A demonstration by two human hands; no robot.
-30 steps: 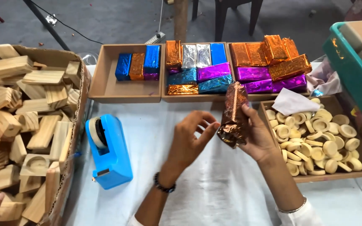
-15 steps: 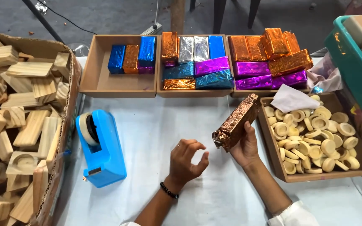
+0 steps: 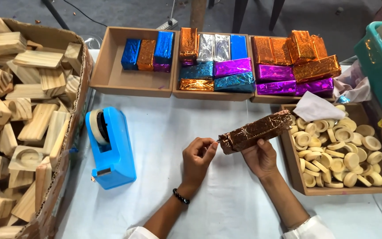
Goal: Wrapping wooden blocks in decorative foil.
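Observation:
My right hand (image 3: 259, 157) grips a long block wrapped in brown foil (image 3: 254, 132), held nearly level above the white table, its far end over the tray of rings. My left hand (image 3: 198, 158) has its fingertips pinched at the block's near end, on the folded foil. A dark bead bracelet (image 3: 181, 196) is on my left wrist. The blue tape dispenser (image 3: 110, 148) stands to the left of my left hand.
Three shallow brown trays (image 3: 111, 77) at the back hold foil-wrapped blocks in blue, orange, silver, purple. A tray of pale wooden rings (image 3: 344, 148) lies at right, a cardboard box of wooden blocks (image 3: 21, 115) at left, a teal crate (image 3: 379, 62) far right.
The foil block has tipped from upright to nearly level. My left hand dropped away, then came back to pinch the block's near end.

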